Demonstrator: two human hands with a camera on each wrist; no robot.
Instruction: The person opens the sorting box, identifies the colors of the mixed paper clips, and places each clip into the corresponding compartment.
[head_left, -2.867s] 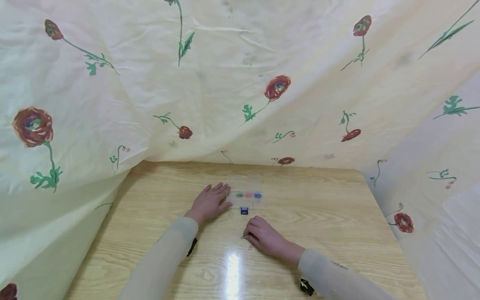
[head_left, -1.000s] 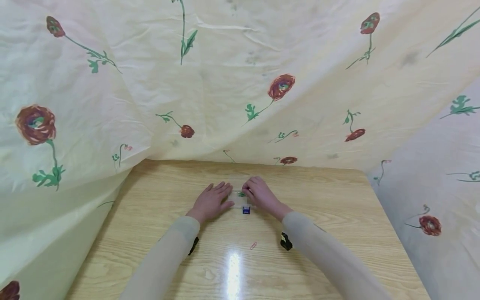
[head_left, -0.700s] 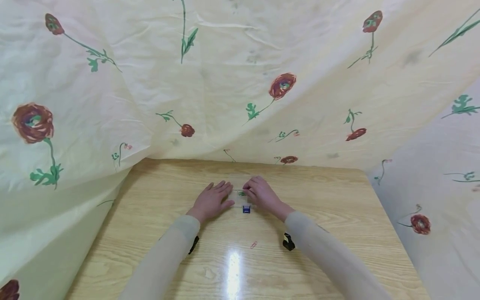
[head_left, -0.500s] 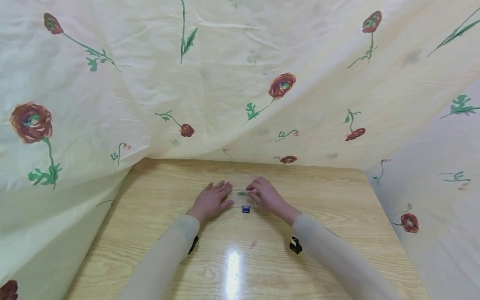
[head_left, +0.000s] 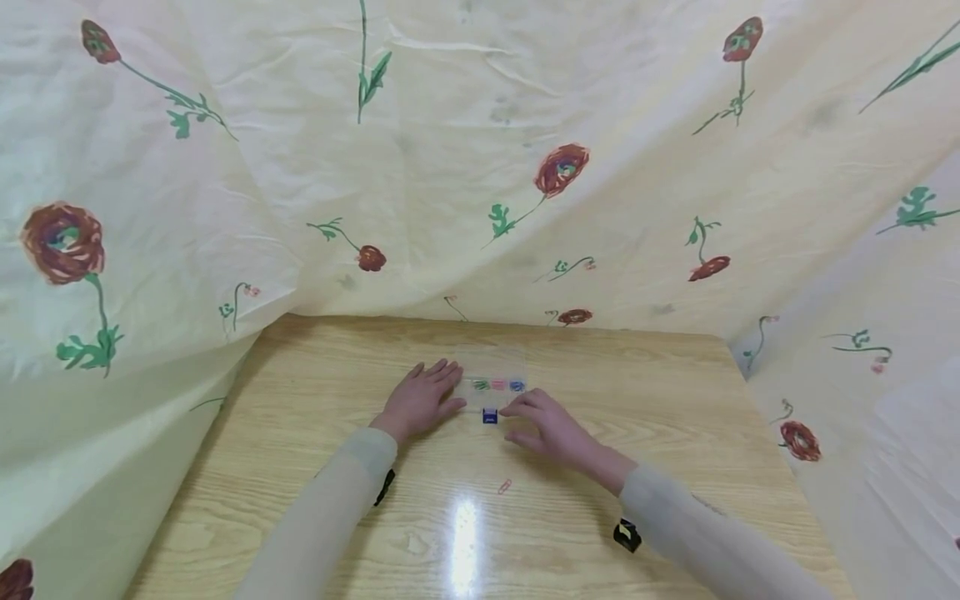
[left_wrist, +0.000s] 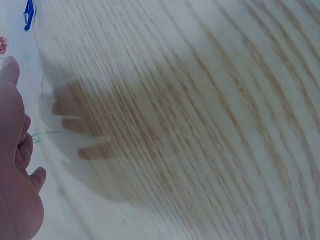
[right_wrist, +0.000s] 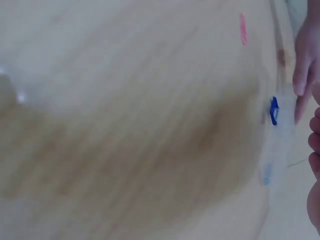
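Observation:
My left hand (head_left: 420,404) lies with straight fingers at the left edge of a clear plastic box (head_left: 472,402), touching it. Inside the box, small groups of green paper clips (head_left: 481,385), pink paper clips (head_left: 498,385) and blue paper clips (head_left: 517,386) sit side by side. At its front edge is a blue clasp (head_left: 490,416). Just right of the clasp, my right hand (head_left: 555,429) hovers with thumb and fingers apart, nothing visible between them. One pink paper clip (head_left: 505,486) lies alone on the table nearer to me; the right wrist view catches this loose clip (right_wrist: 243,30) too.
The wood-grain table (head_left: 637,383) ends at the back against a flowered cloth (head_left: 450,208), which also hangs along both sides. A bright light reflection (head_left: 465,542) falls on the near part. Black devices (head_left: 627,535) show beneath the sleeves.
My right hand carried a green paper clip from the table to the box's green compartment, released it, then drew back toward me with fingers spread. My left hand stayed put.

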